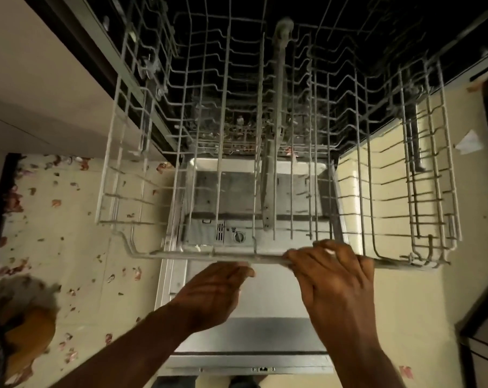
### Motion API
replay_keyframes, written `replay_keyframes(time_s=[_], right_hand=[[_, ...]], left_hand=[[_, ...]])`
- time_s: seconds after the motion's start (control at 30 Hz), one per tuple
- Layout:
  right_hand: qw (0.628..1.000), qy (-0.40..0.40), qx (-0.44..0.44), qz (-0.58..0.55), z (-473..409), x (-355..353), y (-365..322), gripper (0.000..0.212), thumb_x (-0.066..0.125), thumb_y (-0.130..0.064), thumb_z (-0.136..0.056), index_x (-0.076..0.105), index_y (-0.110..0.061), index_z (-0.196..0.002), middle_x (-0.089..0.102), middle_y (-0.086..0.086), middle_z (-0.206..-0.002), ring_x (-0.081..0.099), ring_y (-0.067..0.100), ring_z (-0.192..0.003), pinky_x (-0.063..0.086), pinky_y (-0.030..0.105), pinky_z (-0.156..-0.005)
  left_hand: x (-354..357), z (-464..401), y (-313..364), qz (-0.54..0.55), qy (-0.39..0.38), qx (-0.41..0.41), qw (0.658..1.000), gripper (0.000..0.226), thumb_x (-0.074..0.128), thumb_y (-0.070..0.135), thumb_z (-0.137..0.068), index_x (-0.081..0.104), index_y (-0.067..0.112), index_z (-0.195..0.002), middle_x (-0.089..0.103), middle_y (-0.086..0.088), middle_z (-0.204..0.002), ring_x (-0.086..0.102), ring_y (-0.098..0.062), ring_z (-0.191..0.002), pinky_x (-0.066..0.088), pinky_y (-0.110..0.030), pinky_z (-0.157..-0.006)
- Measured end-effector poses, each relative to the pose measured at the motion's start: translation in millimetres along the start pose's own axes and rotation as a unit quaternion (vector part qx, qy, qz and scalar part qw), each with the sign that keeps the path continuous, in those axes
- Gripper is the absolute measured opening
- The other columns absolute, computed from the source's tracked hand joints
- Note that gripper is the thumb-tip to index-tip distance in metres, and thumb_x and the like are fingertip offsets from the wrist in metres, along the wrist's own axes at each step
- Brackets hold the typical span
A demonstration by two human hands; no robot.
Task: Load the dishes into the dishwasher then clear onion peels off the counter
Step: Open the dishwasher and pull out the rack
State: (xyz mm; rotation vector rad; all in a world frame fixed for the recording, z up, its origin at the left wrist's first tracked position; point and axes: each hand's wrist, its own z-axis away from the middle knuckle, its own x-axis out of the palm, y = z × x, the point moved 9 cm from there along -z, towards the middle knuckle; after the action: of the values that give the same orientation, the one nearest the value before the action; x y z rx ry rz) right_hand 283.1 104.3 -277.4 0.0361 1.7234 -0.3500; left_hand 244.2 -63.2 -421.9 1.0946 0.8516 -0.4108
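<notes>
Your right hand (332, 273) is gripping the upper rack (265, 163) front rail; left hand (217, 289) is hovering relaxed just beneath. Rack is stretching toward 12 o'clock; right hand nearer.

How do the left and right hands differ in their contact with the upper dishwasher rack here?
The right hand curls its fingers over the front rail of the upper rack, a firm grip; the left hand sits just under that rail, fingers loosely bent, and its contact is unclear. The right hand is higher and nearer the rack's right side; the left is lower, nearer centre. Both are at the front edge.
</notes>
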Motion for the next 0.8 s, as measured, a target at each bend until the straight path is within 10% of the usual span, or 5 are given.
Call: replay_keyframes(time_s=[0.3,0.57,0.8], right_hand=[[0.996,0.004,0.077,-0.049,-149,8,44,0.012,0.067,-0.034,-0.098,0.079,-0.036,-0.101,0.075,-0.013,-0.111,0.060,0.022,-0.113,0.026,0.037,-0.087],[0.988,-0.144,0.001,0.062,-236,49,45,0.047,0.042,-0.050,-0.107,0.043,-0.031,-0.150,0.048,-0.001,-0.156,0.036,0.031,-0.148,0.027,0.059,-0.111],[0.986,-0.167,0.020,0.009,-238,54,49,0.048,0.053,-0.041,-0.105,0.042,-0.034,-0.152,0.039,-0.002,-0.161,0.020,0.035,-0.154,0.019,0.071,-0.116]], left_hand=[[-23,-100,-53,-0.106,0.004,-0.084,0.991,0.063,0.064,0.021,-0.091,0.046,0.007,-0.150,0.049,-0.013,-0.152,0.044,-0.033,-0.142,0.037,-0.046,-0.120],[-84,-200,-92,-0.186,0.018,-0.189,0.964,0.093,0.063,0.031,-0.095,0.005,0.008,-0.163,0.005,-0.016,-0.171,0.009,-0.034,-0.158,0.017,-0.046,-0.129],[-106,-276,-125,-0.185,-0.036,-0.256,0.948,0.073,0.072,0.037,-0.089,0.042,0.010,-0.150,0.042,-0.017,-0.156,0.041,-0.039,-0.142,0.035,-0.047,-0.119]])
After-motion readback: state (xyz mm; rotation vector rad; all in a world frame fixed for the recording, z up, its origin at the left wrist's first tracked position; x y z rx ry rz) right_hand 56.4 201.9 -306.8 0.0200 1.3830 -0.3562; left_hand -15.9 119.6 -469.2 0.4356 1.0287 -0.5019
